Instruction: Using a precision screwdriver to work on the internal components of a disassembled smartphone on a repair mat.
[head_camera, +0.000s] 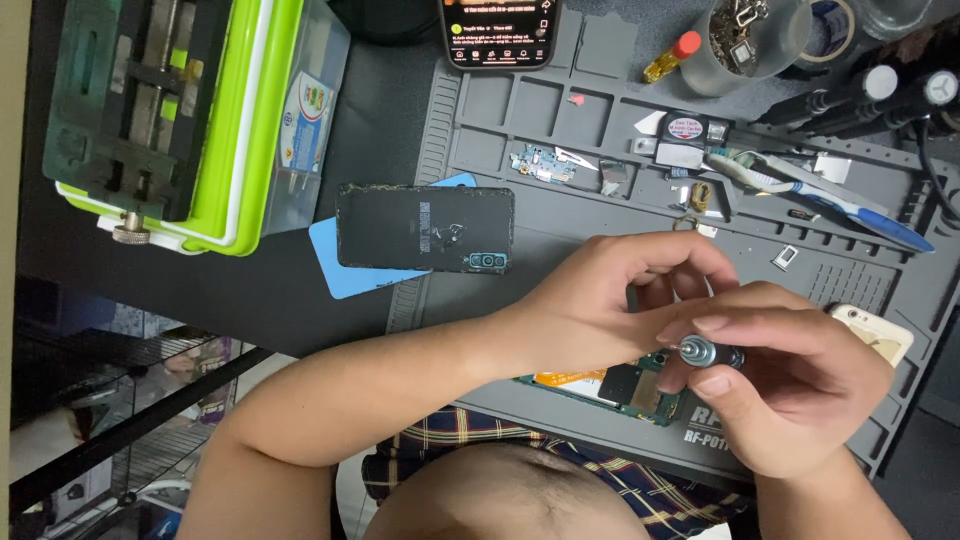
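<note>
Pinched in the right hand (790, 390) is a small metal screwdriver (712, 353), its grip closed round the knurled cap. Left hand (610, 300) curls over the opened phone (610, 385), fingers bent onto it, near the front edge of the grey repair mat (520, 130). A black back cover (425, 228) lies at the mat's left edge.
</note>
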